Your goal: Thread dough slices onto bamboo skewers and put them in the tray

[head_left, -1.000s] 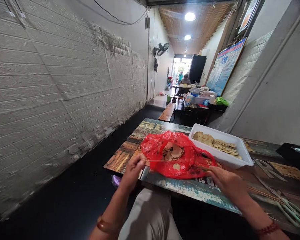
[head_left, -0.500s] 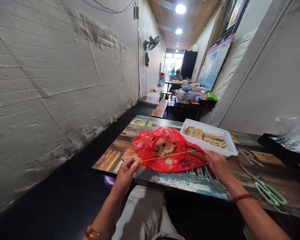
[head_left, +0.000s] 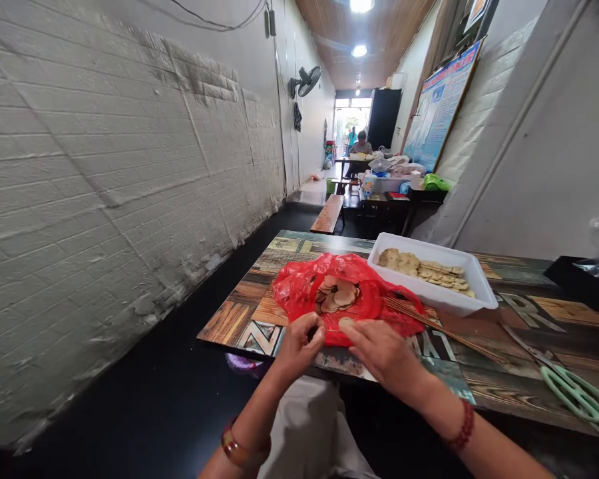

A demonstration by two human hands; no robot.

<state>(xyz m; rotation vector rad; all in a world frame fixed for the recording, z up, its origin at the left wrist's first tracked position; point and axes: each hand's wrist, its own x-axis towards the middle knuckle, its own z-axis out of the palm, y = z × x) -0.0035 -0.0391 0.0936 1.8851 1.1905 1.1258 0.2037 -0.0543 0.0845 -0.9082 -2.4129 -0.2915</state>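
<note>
My left hand (head_left: 302, 342), at the near edge of the table, is closed in a pinch on a thin bamboo skewer (head_left: 333, 330), which shows faintly between my hands. Just to the right, my right hand (head_left: 384, 352) has its fingers pressed together on a round pale slice (head_left: 347, 323); the thumb is mostly hidden. Behind both hands lies an open red plastic bag (head_left: 299, 286) holding a pile of round slices (head_left: 340, 296). A bundle of skewers (head_left: 454, 336) rests partly on the bag's right side.
A white plastic tub (head_left: 484, 293) with skewered slices (head_left: 424, 269) stands behind the bag. Green-handled scissors (head_left: 574, 392) and a black tray (head_left: 579, 283) are on the right of the patterned table (head_left: 234, 313). Farther back are a bench (head_left: 328, 213) and a seated person (head_left: 362, 145).
My right hand has come left from the skewer bundle to the lone slice, beside my left hand. The skewer, earlier stretched across the bag, now lies low between my hands. The view has shifted slightly.
</note>
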